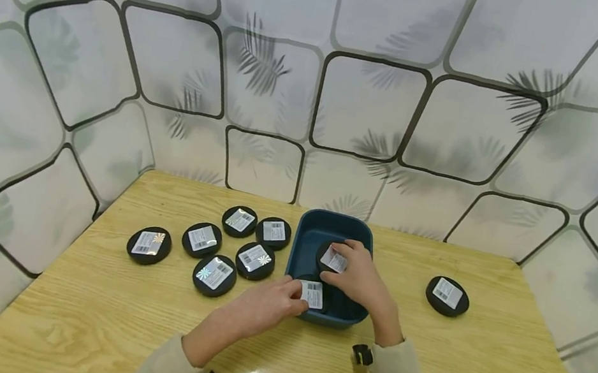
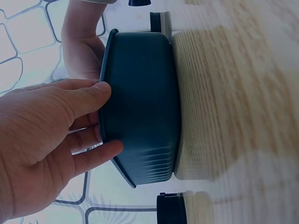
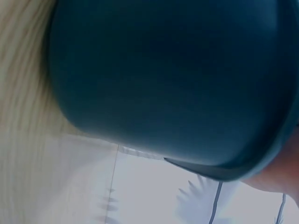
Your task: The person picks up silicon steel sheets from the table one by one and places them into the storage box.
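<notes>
A dark blue plastic bin [image 1: 336, 219] stands on the table, with both hands at its opening. At its near left side my left hand [image 1: 260, 304] pinches the edge of a black disc [image 1: 312, 295] with a white label. In the left wrist view that hand's thumb overlaps the rim, and some fingers pass behind it. My right hand [image 1: 358, 276] reaches into the bin and grips another labelled black disc [image 1: 333, 258] by its edges. The right wrist view shows mostly the bin's outer wall [image 3: 163, 84]; the right hand's fingers are hidden there.
Several labelled black discs [image 1: 214, 275] lie on the wooden table [image 1: 84, 303] left of the bin. One more disc [image 1: 447, 296] lies to the right. A patterned curtain [image 1: 369, 107] surrounds the table's back and sides.
</notes>
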{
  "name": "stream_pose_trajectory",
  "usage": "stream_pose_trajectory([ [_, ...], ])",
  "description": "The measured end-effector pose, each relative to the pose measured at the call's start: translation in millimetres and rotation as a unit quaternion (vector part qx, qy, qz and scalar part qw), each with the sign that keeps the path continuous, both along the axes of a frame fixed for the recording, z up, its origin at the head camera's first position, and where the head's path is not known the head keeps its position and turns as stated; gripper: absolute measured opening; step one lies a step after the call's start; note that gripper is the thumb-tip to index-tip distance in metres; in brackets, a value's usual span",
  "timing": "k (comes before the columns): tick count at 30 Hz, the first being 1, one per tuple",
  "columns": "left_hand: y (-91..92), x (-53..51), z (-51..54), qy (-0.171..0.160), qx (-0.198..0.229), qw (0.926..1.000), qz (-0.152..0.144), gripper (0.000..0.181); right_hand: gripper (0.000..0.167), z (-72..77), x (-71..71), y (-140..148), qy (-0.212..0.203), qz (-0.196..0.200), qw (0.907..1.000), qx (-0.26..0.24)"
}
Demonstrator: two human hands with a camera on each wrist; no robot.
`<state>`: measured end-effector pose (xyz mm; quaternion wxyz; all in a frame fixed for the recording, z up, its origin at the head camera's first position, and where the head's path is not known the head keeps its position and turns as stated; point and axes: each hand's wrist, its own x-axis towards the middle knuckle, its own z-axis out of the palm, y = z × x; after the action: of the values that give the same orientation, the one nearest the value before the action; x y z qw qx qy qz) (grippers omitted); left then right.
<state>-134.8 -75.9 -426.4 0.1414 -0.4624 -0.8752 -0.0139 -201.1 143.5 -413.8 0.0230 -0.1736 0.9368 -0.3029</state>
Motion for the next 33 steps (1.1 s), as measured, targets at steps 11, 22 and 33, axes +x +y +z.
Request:
stream_pose_trajectory([
  [11, -0.8, 0.8, 1.3, -0.012, -0.009, 0.9999, 0.008, 0.016, 0.059, -5.8, -14.9, -1.2, 0.016, 0.031, 0.9976, 0.059],
  [22, -0.8, 1.4, 0.8, -0.002, -0.001, 0.9999, 0.011, 0.015, 0.058, -17.7, -29.1, -3.7, 0.027, 0.021, 0.9973, 0.065],
  [33, 0.9, 1.5, 1.4, 0.003, -0.007, 0.9999, 0.012, 0.015, 0.059, -30.2, -38.8, -12.0, 0.022, 0.011, 0.9969, 0.075],
])
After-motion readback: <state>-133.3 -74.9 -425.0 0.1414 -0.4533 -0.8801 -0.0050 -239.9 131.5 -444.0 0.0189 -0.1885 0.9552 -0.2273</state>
